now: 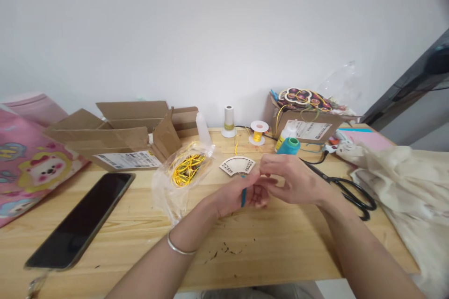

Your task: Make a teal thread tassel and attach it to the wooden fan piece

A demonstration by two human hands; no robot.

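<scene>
My left hand is over the middle of the table, palm up with its fingers curled. A band of teal thread is looped around it. My right hand meets it at the thumb, fingers pinched together; whatever lies between them is hidden. Just beyond both hands, a fan-shaped wooden piece with cut-out edges lies flat, a yellow cord at its top. Behind my right hand is a teal thread spool, close to a white glue bottle.
An open cardboard box, a phone and a plastic bag of yellow cord occupy the left. Black scissors and cream cloth lie right. Behind stand a yellow cord spool, a white spool and a filled box.
</scene>
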